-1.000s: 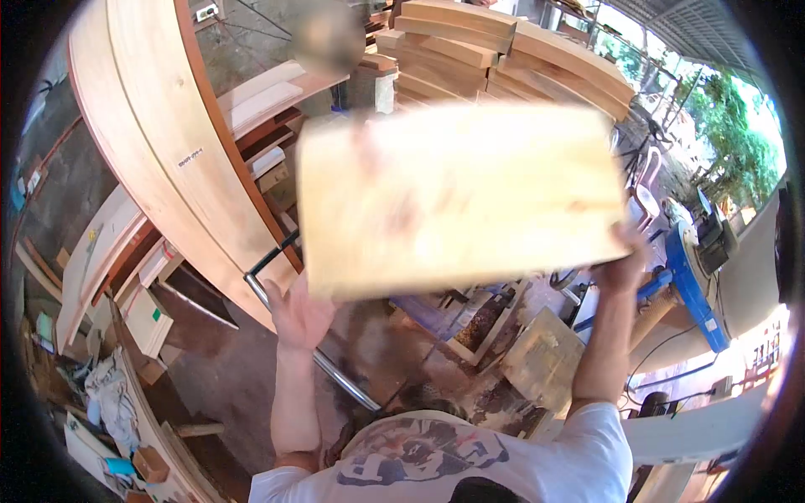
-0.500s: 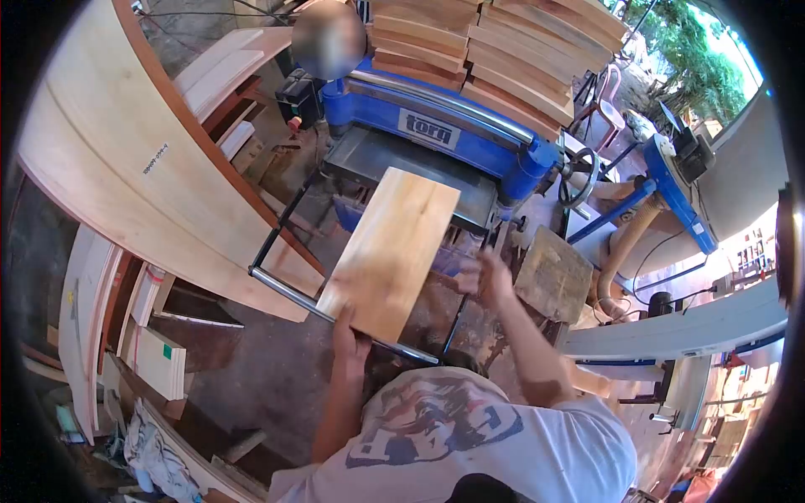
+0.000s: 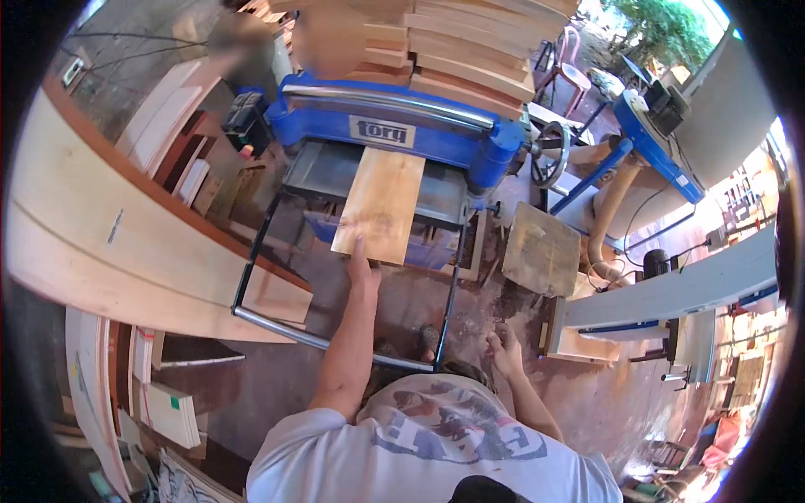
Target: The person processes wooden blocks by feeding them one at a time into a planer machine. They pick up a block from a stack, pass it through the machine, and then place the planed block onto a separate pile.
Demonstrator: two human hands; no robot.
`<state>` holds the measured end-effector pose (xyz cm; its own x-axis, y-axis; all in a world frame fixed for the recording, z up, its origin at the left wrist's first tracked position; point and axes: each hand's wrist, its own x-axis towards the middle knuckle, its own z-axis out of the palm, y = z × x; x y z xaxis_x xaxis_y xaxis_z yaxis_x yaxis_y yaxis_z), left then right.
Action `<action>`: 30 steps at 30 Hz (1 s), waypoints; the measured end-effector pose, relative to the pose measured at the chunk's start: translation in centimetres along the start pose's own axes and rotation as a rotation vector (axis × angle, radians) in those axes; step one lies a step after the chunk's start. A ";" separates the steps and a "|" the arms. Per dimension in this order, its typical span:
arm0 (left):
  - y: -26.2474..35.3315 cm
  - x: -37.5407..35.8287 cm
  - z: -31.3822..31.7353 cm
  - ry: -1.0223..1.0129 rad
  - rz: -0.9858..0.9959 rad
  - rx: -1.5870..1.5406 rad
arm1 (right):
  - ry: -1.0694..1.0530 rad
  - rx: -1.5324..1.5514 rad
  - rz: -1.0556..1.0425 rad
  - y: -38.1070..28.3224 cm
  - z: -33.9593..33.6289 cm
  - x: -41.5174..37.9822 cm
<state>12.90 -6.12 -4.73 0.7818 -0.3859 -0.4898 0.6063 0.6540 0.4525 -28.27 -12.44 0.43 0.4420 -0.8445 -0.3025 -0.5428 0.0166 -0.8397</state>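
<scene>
A pale wooden board (image 3: 386, 197) lies on the bed of a blue thickness planer (image 3: 319, 113) marked "torq". Its far end reaches the front of the machine's housing, below the nameplate. My left hand (image 3: 362, 261) grips the near edge of the board, a digit on its top face and the other fingers mostly hidden underneath. Away from the board, my right hand (image 3: 504, 350) hangs low on the right with loosely bent fingers and nothing visible in it. A metal support frame (image 3: 285, 327) with a roller bar stands between my body and the planer.
Stacked boards (image 3: 470, 54) rest on top of the planer. To the left, a long wide panel (image 3: 126, 226) slants past the frame. On the right are a handwheel (image 3: 551, 155), a worn square board (image 3: 542, 249) and a grey machine beam (image 3: 671, 289). People's blurred shapes appear behind the planer.
The wooden board has moved forward onto the planer bed up to its housing, my left hand following at its near end. My right hand has dropped toward my body.
</scene>
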 end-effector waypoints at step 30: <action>-0.9 3.8 7.3 0.108 0.024 0.741 | 0.341 -0.172 -0.424 -16.0 -7.2 6.3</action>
<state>16.40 -12.90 -1.59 0.8003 -0.2859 -0.5271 0.5588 0.0368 0.8285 -21.94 -21.85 15.23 0.4065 -0.8839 0.2314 -0.4894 -0.4245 -0.7618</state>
